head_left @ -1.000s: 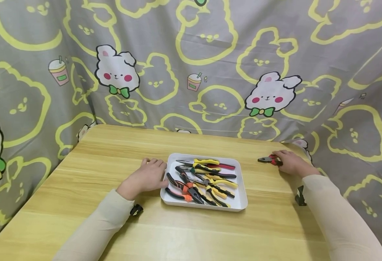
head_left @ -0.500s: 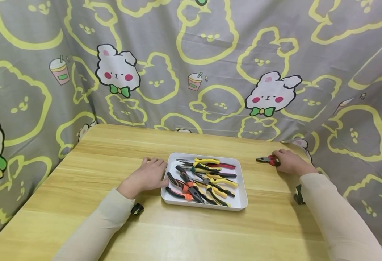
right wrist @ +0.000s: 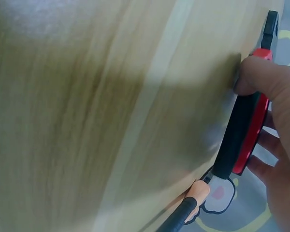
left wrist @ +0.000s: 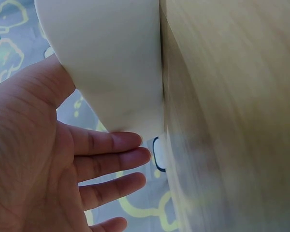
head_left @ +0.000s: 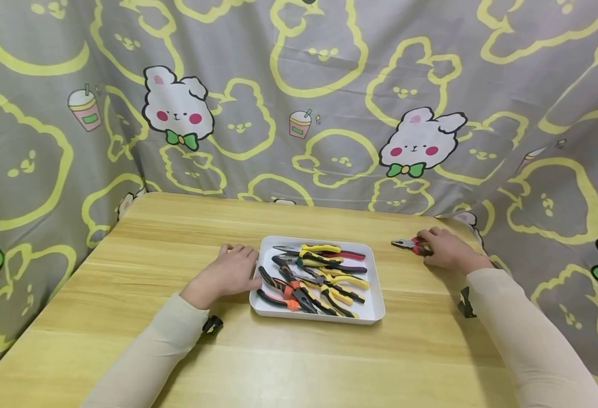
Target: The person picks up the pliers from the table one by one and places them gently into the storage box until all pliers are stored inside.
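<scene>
My left hand (head_left: 227,273) touches the left side of a white tray (head_left: 319,320); its fingers (left wrist: 118,162) are nearly straight beside the tray wall, and the thumb reaches over the rim, its tip hidden in the left wrist view. Several pliers with yellow-black, orange-black and red handles, such as the orange-black long-nose pliers (head_left: 304,297), lie heaped in the tray. To the right, my right hand (head_left: 446,249) grips the red-and-black handles of combination pliers (head_left: 413,246) low over the table, their jaws pointing left. In the right wrist view the thumb presses on these pliers (right wrist: 241,130).
A tool with an orange-and-black handle (right wrist: 186,208) lies near the right wrist, mostly hidden in the head view. The wooden table (head_left: 299,362) meets a patterned grey curtain (head_left: 258,102) at the back and sides.
My right hand has shifted slightly left with the pliers, towards the tray. My left hand stays at the tray's left side. The head view has shifted a little.
</scene>
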`<state>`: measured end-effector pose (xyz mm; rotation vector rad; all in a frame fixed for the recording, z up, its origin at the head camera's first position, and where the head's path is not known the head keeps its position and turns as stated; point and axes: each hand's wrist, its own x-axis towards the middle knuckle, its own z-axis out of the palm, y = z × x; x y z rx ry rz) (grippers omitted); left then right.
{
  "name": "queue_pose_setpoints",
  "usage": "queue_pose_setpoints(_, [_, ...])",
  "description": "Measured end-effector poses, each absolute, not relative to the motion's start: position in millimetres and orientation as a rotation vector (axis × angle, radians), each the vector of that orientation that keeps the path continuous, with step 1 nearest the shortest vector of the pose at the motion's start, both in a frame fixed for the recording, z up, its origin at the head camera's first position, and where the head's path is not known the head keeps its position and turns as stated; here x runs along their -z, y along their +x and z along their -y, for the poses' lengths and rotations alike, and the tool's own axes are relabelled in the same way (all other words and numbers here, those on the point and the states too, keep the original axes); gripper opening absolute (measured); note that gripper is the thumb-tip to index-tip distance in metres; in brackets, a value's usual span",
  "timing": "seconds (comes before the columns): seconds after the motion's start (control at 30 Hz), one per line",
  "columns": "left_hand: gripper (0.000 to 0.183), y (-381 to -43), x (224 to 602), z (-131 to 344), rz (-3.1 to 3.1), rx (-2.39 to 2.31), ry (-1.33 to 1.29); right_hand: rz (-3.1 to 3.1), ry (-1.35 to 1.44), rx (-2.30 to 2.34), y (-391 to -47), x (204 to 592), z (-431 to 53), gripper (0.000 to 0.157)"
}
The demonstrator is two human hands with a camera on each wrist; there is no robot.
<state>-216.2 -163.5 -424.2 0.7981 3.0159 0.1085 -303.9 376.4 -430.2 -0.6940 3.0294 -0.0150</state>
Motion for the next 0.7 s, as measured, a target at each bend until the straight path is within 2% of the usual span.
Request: queue_pose_setpoints(0.7, [0.060,-219,424,164,-2.996,-0.101,0.794,-3.082,-0.598,-0.023,-291,421,-355,0.063])
